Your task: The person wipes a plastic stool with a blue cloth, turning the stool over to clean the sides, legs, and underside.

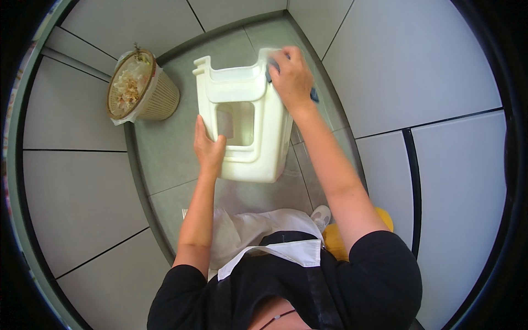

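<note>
A cream-white plastic container (272,123), with a rectangular opening and a notched edge at its far end, is held up in front of me above the floor. My left hand (210,146) grips its left side, thumb at the rim of the opening and fingers along the outer wall. At the far right corner, my right hand (292,76) presses a dark blue cloth (314,95) against the container; the fingers are blurred. Most of the cloth is hidden under that hand.
A woven wastebasket (165,97) with a plastic liner and rubbish in it stands against the left wall. Grey floor tiles (165,165) and pale wall panels (420,62) surround me. Something yellow (335,243) is by my right side, near a white shoe (321,216).
</note>
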The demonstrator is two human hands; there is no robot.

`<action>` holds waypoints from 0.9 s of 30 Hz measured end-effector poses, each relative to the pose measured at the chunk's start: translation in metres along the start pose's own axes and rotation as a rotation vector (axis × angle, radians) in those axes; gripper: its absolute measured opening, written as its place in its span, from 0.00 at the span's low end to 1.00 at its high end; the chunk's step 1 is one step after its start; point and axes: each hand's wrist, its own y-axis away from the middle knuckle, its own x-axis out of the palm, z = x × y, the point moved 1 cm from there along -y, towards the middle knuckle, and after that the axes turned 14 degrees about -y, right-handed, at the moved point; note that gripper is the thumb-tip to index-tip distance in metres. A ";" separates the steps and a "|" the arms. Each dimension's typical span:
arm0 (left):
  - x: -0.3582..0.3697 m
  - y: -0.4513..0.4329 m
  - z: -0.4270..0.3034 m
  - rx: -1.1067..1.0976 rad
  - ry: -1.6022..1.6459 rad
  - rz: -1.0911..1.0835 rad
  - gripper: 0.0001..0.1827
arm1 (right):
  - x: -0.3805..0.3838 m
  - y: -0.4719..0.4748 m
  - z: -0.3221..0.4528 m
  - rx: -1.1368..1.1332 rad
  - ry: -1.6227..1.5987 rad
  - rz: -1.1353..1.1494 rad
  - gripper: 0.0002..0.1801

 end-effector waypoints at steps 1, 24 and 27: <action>0.000 0.002 0.001 -0.018 0.038 0.002 0.42 | 0.000 -0.003 -0.002 -0.046 0.023 0.046 0.12; -0.005 -0.001 -0.005 -0.008 0.047 0.025 0.43 | -0.005 0.015 -0.043 0.341 -0.476 -0.102 0.16; -0.007 -0.001 -0.007 -0.029 0.033 0.029 0.43 | -0.004 0.018 -0.057 0.382 -0.571 -0.073 0.15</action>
